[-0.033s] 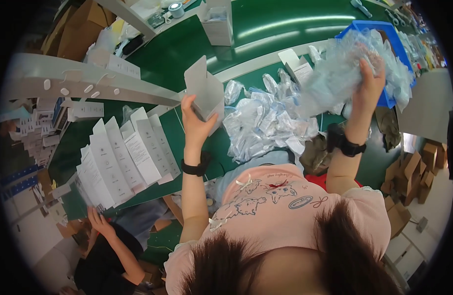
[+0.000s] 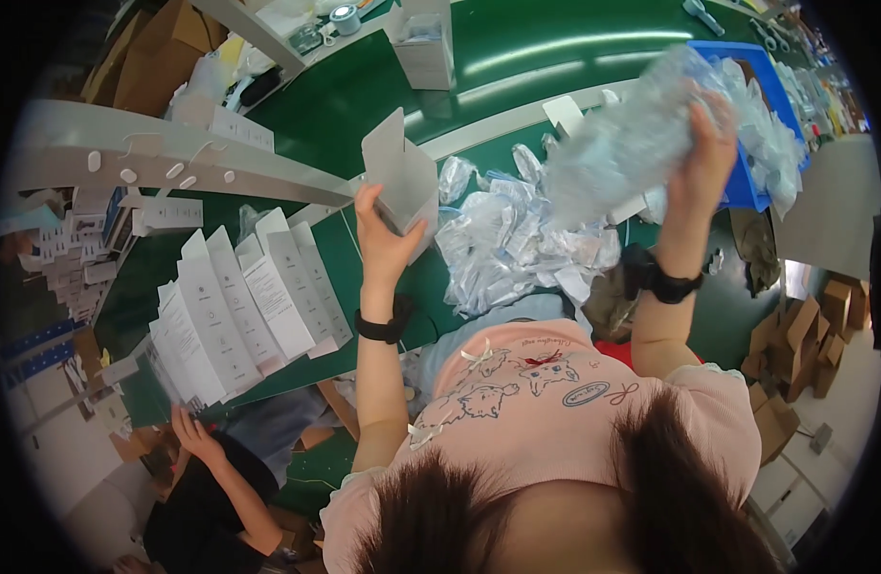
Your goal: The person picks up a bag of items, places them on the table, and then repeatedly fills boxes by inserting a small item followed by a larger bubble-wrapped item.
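My left hand (image 2: 390, 239) is closed round a white carton (image 2: 402, 177) whose top flap stands up, thumb on one side and fingers on the other. In my right hand (image 2: 705, 158) is a clear plastic bag (image 2: 617, 143) with a bluish tint, slightly blurred and held up at the right. What the bag contains cannot be made out. Below and between my hands lies a heap of small clear bags (image 2: 517, 244) with white things inside. The held bag partly covers another white carton (image 2: 565, 113) behind the heap.
A blue bin (image 2: 792, 105) with more clear bags stands right. Several white cartons (image 2: 239, 316) with raised flaps line up left. A grey metal beam (image 2: 220, 148) crosses the upper left. Another person's hand (image 2: 196, 435) rests near the lower-left table edge. A white carton (image 2: 423, 57) stands farther back.
My right hand has moved left with the plastic bag, away from the blue bin. My left hand and its carton have hardly moved.
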The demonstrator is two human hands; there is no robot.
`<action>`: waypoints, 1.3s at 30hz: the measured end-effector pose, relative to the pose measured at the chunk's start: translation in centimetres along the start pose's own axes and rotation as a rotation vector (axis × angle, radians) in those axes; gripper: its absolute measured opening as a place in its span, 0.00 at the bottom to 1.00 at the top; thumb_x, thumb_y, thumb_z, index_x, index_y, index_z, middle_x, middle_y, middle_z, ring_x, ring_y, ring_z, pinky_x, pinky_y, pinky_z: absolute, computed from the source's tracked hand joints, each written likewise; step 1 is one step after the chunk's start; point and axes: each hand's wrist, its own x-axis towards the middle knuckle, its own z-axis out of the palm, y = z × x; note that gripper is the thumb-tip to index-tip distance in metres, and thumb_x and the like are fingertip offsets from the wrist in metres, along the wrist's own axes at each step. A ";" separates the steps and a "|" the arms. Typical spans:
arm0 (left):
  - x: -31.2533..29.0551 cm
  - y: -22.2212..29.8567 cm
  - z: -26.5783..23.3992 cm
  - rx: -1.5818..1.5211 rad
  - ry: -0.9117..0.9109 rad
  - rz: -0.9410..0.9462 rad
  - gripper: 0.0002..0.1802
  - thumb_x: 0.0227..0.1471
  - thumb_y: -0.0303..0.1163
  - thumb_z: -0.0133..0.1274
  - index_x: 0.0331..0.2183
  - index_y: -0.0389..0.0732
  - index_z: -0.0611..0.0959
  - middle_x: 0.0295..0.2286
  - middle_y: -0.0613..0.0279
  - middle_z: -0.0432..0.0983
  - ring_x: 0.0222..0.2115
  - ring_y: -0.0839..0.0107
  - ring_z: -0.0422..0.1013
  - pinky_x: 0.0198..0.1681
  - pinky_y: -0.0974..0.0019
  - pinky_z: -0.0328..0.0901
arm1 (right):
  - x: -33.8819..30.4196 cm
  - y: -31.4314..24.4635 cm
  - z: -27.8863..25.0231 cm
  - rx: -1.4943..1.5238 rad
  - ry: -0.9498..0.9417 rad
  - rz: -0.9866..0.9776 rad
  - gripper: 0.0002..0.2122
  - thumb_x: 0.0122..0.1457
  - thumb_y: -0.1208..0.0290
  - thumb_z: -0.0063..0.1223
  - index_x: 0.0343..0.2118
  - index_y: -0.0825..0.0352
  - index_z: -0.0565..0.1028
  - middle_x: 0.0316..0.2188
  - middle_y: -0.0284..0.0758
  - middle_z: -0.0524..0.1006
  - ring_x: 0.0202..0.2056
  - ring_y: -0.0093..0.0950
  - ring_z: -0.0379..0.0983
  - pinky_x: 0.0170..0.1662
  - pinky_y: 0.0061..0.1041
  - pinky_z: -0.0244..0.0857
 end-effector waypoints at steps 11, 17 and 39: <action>-1.9 -0.8 3.7 -0.260 0.373 0.021 0.46 0.28 0.26 0.64 0.46 0.38 0.52 0.45 0.49 0.53 0.45 0.56 0.59 0.48 0.58 0.56 | -9.5 9.4 15.9 -0.335 -0.590 -0.527 0.12 0.44 0.75 0.55 0.33 0.67 0.69 0.36 0.35 0.70 0.39 0.27 0.67 0.42 0.23 0.60; -4.0 -1.5 4.3 -0.139 0.363 -0.034 0.47 0.27 0.25 0.66 0.43 0.40 0.50 0.45 0.49 0.52 0.46 0.59 0.57 0.48 0.59 0.56 | -9.5 9.1 13.2 -0.490 -1.018 -0.649 0.17 0.46 0.68 0.53 0.40 0.67 0.69 0.42 0.39 0.67 0.44 0.33 0.63 0.45 0.30 0.58; -4.2 4.3 -4.1 0.009 0.372 -0.362 0.05 0.36 0.23 0.57 0.19 0.33 0.76 0.22 0.65 0.69 0.21 0.77 0.61 0.23 0.75 0.55 | -8.6 9.0 11.7 -0.161 -1.087 -0.209 0.11 0.36 0.86 0.51 0.27 0.70 0.69 0.26 0.37 0.71 0.29 0.35 0.69 0.34 0.25 0.64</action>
